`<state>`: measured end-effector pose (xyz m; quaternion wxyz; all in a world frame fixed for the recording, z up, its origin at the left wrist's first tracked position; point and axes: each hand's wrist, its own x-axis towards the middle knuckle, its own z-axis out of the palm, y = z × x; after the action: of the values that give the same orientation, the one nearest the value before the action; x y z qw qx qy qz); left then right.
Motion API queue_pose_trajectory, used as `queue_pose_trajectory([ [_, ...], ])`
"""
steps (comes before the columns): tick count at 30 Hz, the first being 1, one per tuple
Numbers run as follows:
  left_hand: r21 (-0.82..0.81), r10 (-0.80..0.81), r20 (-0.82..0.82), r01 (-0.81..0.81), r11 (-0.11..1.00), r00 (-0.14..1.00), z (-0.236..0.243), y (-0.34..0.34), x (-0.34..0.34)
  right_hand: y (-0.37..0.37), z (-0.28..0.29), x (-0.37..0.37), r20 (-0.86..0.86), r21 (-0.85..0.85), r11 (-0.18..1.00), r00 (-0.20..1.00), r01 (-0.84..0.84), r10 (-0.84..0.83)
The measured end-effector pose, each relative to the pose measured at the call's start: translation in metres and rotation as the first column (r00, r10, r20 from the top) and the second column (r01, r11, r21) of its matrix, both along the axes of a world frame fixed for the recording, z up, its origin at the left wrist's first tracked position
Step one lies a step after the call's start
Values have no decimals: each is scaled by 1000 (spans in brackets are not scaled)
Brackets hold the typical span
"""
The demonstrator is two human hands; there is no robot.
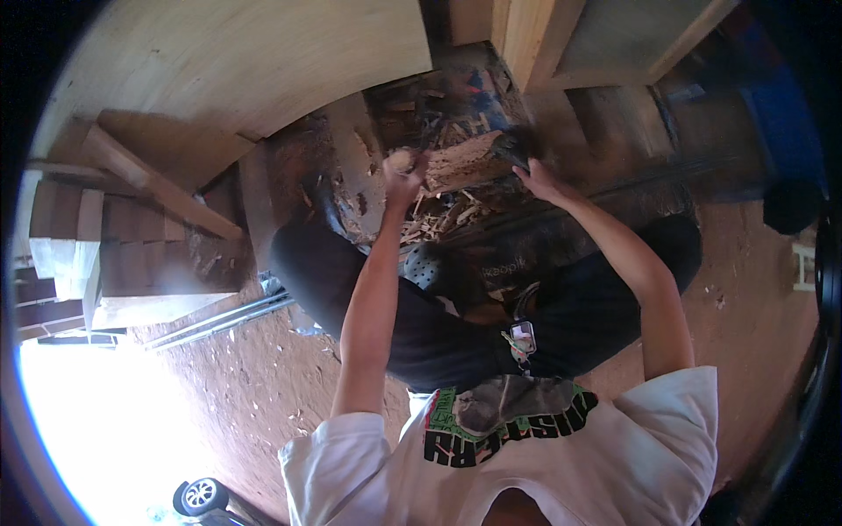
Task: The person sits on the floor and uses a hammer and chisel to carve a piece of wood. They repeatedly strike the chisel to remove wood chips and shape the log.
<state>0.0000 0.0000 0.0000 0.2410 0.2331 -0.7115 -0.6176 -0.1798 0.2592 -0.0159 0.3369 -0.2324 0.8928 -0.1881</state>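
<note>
While a rough brown wood block [463, 165] lies near 1 o'clock from the view's centre, the left hand [403, 186] is curled at its 9 o'clock end, holding a pale, round-ended object [403, 160] too blurred to identify. At the block's 3 o'clock end, the right hand [544, 182] has its fingers narrowed around the near end of a dark object [511, 151], whose kind I cannot tell. Wood chips [438, 219] scatter toward the block's 7 o'clock, above a grey perforated clog [423, 266]. A plywood panel [263, 61] spans 11 o'clock.
</note>
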Motion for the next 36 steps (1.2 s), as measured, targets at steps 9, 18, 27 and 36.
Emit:
queue_pose_trajectory([
  [9, -93, 3, 206, 16, 996, 979, -19, -5, -3, -23, 37, -13, -309, -286, 902, 922, -325, 234],
  [18, 79, -31, 36, 28, 997, 999, 21, 11, -2, -60, 245, 24, 81, -858, 512, 971, -46, 225],
  [27, -382, -144, 225, 223, 897, 964, -26, -8, -8, -99, 164, 50, -241, -446, 837, 943, -317, 229],
  [36, -134, -10, 228, 41, 990, 974, -15, 10, -6, -80, 273, 20, -295, -767, 570, 951, -296, 97],
])
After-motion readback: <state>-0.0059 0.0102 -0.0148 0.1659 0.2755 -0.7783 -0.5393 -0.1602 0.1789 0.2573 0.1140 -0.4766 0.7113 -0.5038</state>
